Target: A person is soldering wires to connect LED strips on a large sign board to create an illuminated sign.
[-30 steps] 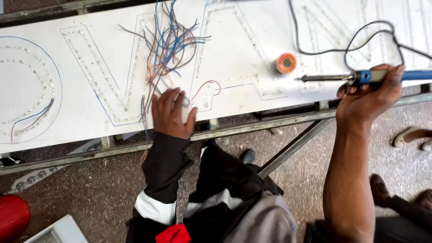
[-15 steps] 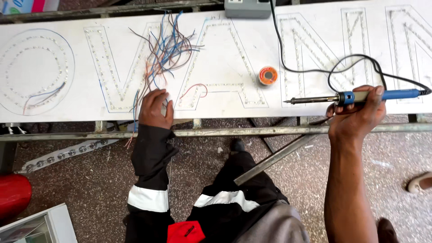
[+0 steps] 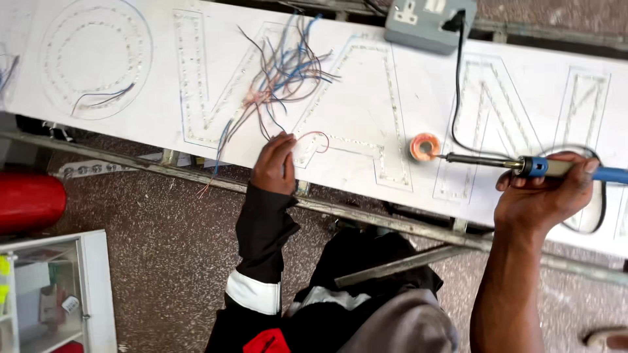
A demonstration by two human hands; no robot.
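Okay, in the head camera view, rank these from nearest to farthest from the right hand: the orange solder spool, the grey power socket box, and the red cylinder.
From the right hand:
1. Orange solder spool, just left, at the iron's tip.
2. Grey power socket box, above, at the board's top edge.
3. Red cylinder, far left, below the board.
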